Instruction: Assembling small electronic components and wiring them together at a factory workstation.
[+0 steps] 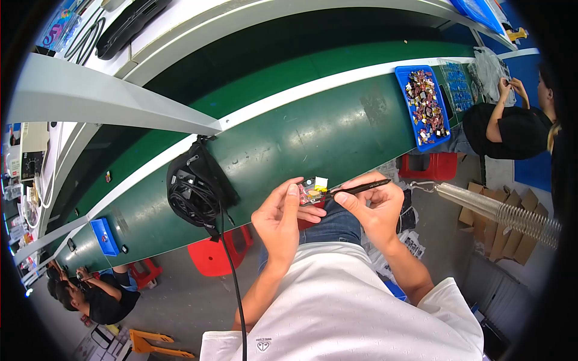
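Note:
My left hand (282, 213) pinches a small electronic part (312, 191), pinkish with a white tab and yellow bits, held in front of my lap. My right hand (373, 207) grips black tweezers (360, 188) like a pen. Their tip touches the part from the right. Both hands hover just off the near edge of the green workbench (313, 135).
A blue tray (424, 108) of small parts lies on the bench to the right, near a seated person in black (506, 126). A black pouch with coiled cable (194, 192) sits on the bench edge to my left. Red stools (212, 256), a ribbed hose (500, 210) and another worker (96, 298) surround me.

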Tool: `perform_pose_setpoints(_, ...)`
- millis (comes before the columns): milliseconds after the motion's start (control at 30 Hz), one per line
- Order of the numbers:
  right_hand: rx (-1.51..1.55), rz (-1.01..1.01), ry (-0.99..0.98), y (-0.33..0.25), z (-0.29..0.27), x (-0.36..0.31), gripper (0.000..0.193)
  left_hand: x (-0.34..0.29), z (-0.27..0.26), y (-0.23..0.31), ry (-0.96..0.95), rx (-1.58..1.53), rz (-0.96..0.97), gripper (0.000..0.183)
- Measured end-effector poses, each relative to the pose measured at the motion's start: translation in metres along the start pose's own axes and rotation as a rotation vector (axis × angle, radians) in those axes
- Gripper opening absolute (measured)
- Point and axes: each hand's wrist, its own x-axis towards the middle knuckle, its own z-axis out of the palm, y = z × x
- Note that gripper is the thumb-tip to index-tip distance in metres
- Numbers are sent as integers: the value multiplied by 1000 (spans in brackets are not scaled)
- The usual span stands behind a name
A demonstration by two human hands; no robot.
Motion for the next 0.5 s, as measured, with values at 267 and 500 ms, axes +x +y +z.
perform_pose_setpoints(267,-124,-55,-7,-1,2,-1,15,-1,1,0,-10,6,2,30)
perform_pose_setpoints(500,-63,9,14,-3,7,0,14,-1,1,-1,-21,0,6,28)
